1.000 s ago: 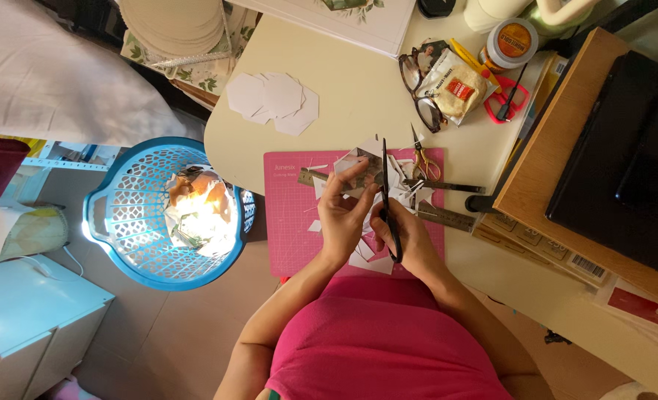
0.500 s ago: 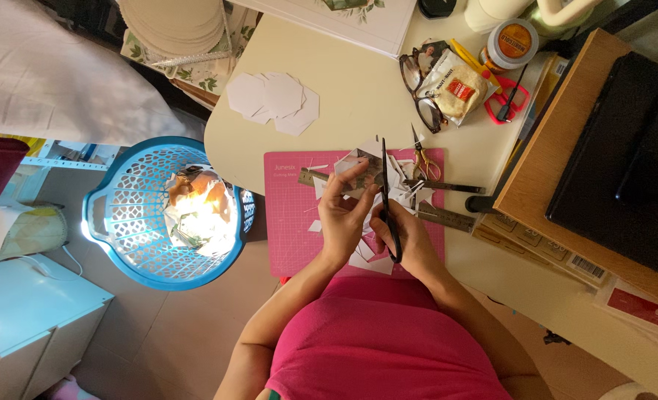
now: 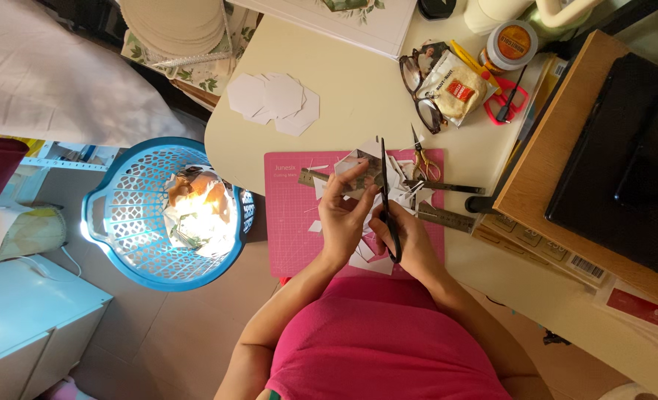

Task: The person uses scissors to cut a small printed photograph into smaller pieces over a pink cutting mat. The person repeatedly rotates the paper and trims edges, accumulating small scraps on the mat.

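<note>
While the left hand (image 3: 341, 215) is pinching a small printed paper piece (image 3: 364, 172) between thumb and fingertips above the pink cutting mat (image 3: 293, 215), the right hand (image 3: 407, 241) is gripping black scissors (image 3: 387, 200), its fingers curled tight through the handles, the long blades pointing away toward the far side and lying almost closed along the paper's right edge. The piece is sitting over the mat's far half, just above a heap of white offcuts (image 3: 399, 189). Judging from this, a trimming cut along that edge is under way. The next move is calling for the left fingers to be turning the piece so a fresh edge meets the blades, with fingertips kept clear of them.

A metal ruler (image 3: 447, 217) is lying at the mat's right side, small gold scissors (image 3: 422, 159) just beyond the scraps. White hexagon cut-outs (image 3: 273, 100) are resting well apart on the far left of the table (image 3: 359, 89), and a blue basket (image 3: 133, 215) is standing on the floor to the left.
</note>
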